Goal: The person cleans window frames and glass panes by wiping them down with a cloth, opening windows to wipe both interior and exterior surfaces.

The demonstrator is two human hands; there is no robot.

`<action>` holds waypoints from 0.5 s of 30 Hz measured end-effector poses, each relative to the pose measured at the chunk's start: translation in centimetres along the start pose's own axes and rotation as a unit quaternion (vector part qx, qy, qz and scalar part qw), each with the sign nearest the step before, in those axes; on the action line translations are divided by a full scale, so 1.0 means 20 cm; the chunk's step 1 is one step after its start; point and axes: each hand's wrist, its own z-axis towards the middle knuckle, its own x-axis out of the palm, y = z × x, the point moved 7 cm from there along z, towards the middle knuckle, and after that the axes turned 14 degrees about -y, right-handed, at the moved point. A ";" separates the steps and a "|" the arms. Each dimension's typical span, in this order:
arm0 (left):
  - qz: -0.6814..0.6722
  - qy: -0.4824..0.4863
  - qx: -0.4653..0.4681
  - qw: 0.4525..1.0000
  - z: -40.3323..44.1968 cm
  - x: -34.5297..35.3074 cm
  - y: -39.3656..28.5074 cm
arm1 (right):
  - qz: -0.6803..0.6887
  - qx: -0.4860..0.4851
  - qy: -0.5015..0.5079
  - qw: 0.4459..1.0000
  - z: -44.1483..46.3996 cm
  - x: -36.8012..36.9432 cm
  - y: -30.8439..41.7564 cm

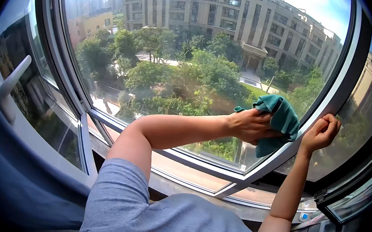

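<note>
My left hand (253, 125) reaches across to the right and presses a crumpled teal cloth (285, 120) against the lower right part of the window pane (188, 89). Its fingers are bent around the cloth, which hangs down over the edge of the white window frame (256, 171). Just to the right, my right hand (322, 131) is closed at the outer edge of the same frame, with its fingers curled around it. Part of the frame is hidden behind this hand.
At the left are a white window handle (16, 74) and a blue curtain (25, 177). A sill (166, 186) runs below the window. A dark-framed sash (351, 201) stands at the lower right, near a small blue-capped item (304, 217). Trees and buildings lie outside.
</note>
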 end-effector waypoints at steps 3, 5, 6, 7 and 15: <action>0.060 -0.065 -0.046 0.995 0.20 -0.30 0.40 | -0.003 -0.036 -0.002 0.999 0.01 0.00 0.01; 0.151 -0.103 -0.064 0.981 0.29 -0.59 0.67 | -0.006 -0.014 0.007 1.000 -0.01 0.00 -0.02; 0.189 -0.150 -0.051 0.969 0.31 -0.74 0.76 | -0.011 -0.018 0.001 1.000 -0.02 0.00 -0.04; 0.226 -0.198 -0.037 0.953 0.31 -0.88 0.86 | -0.018 -0.025 -0.005 1.000 -0.03 0.00 -0.06; 0.352 -0.169 -0.131 0.911 -0.14 -1.71 1.50 | -0.075 -0.058 -0.017 0.995 -0.11 -0.05 -0.33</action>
